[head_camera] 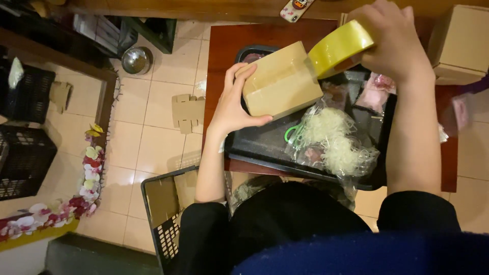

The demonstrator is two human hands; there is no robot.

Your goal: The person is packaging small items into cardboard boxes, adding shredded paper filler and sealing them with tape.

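Gripping box and tape roll, both hands' fingers seem partly hidden.

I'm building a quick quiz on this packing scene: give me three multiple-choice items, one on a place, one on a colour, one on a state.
1. Where is the roll of tape?
A. on the floor
B. in the right hand
C. in the crate

2. What colour is the tray?
A. black
B. white
C. red

3. How is the small cardboard box in the left hand?
A. flattened
B. open and empty
C. closed, held above the tray

Answers: 1 B, the right hand grips the yellowish roll against the box. 2 A, its rim and floor are black. 3 C, the flaps are shut and the left hand steadies it.
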